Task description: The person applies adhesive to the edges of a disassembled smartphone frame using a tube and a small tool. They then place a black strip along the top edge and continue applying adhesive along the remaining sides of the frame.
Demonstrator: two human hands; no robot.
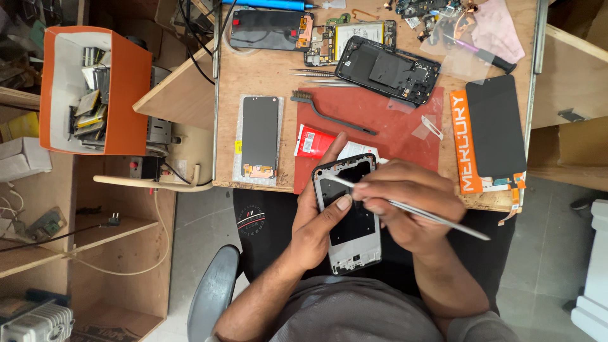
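1. Orange box (130,88) at left held loose flat phone parts.
2. Red mat (380,126) reached the bench's (266,76) near edge; tools crowded it.
3. Phone frame (354,253), silver rim, dark gutted inside, sat over the lap, cradled by the curled left hand (316,228).
4. Right hand (411,209) pinched tweezers (437,218), tip on the frame.

head cam | looks straight dn | close over workbench (266,76) & lap

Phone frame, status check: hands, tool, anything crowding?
Left hand grips phone frame. Right hand holds tweezers, tip at frame's upper left. Nothing in the way.
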